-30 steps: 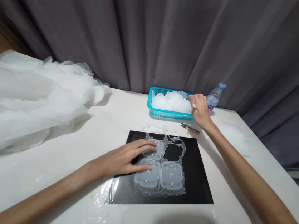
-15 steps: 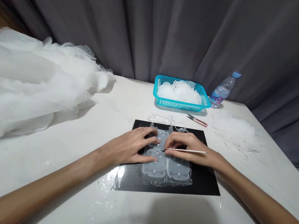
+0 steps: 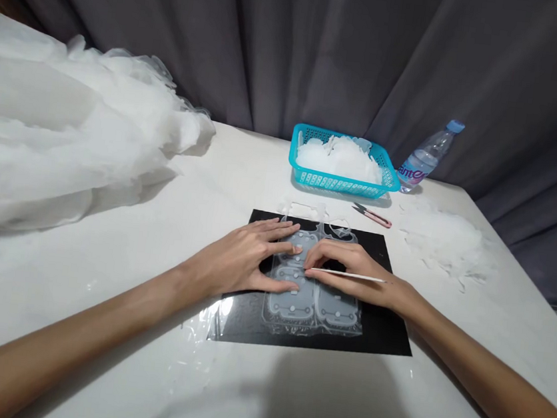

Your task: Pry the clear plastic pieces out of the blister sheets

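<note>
A translucent moulded sheet (image 3: 292, 302) with rounded rectangular panels lies flat on a black mat (image 3: 385, 335). My left hand (image 3: 247, 256) rests on its left side, fingers spread over the panels. In my right hand (image 3: 347, 265) is a thin white stick (image 3: 351, 276), pinched between thumb and fingers like a pen. Its tip end is near the seam between the panels, partly hidden by my fingers. Cut-away film strips (image 3: 339, 227) stick out past the mat's far edge.
A blue basket (image 3: 341, 184) full of white pieces stands at the back, beside a water bottle (image 3: 428, 159). Pink-handled thread snips (image 3: 372, 215) lie before it. White scraps (image 3: 448, 242) are on the right; a large heap of white film (image 3: 75, 139) fills the left.
My left fingers have straightened and spread a little on the sheet. My right hand has shifted slightly left with the stick. The camera view has tilted a little.
</note>
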A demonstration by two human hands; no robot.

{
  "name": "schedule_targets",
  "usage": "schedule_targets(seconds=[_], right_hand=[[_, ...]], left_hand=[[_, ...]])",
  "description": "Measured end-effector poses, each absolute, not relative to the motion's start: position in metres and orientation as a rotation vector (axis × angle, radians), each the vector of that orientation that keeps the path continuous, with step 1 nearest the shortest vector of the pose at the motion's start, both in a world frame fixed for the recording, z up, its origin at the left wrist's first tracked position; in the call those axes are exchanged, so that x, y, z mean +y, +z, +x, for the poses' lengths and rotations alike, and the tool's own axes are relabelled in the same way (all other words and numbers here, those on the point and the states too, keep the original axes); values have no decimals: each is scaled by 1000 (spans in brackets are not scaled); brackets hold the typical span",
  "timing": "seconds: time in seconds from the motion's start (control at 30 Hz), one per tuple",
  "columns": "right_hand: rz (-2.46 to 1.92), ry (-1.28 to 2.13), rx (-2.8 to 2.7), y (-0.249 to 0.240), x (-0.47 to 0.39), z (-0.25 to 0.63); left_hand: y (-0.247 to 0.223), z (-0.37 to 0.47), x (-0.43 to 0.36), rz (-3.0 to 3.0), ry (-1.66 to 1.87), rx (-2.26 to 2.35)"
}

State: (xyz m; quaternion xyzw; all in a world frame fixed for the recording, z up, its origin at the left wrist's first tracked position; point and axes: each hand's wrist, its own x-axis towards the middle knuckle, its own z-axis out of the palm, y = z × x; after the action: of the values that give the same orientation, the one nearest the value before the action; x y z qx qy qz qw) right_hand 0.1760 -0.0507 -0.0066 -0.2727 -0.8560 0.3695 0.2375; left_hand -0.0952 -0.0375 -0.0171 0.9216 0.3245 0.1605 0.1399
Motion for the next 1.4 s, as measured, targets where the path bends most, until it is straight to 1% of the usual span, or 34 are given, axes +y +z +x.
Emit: schedule_targets(seconds=[0.27, 0.43, 0.53, 0.7, 0.8, 1.07, 1.23, 1.4], right_hand=[[-724, 987, -2388, -8, -47, 175], [-702, 915, -2448, -8, -49, 175], [-689, 844, -2490, -9, -51, 175], [-629, 622, -2587, -5, -56, 172], [-664, 548, -2626, 0, -59, 171], [-733, 698, -2653, 13, -54, 185], [-738, 902, -2434, 15, -49, 191], [-643, 898, -2456, 3, -46, 182]], left_hand=[[-19, -93, -38, 2705, 480, 914], [-19, -94, -38, 2684, 491, 901], [-18, -93, -38, 2682, 480, 893], [-19, -93, -37, 2620, 515, 879], [-21, -93, -37, 2634, 518, 893], [-20, -95, -39, 2679, 492, 901], [-19, -95, -38, 2677, 504, 907], [-20, -95, -39, 2655, 539, 896]])
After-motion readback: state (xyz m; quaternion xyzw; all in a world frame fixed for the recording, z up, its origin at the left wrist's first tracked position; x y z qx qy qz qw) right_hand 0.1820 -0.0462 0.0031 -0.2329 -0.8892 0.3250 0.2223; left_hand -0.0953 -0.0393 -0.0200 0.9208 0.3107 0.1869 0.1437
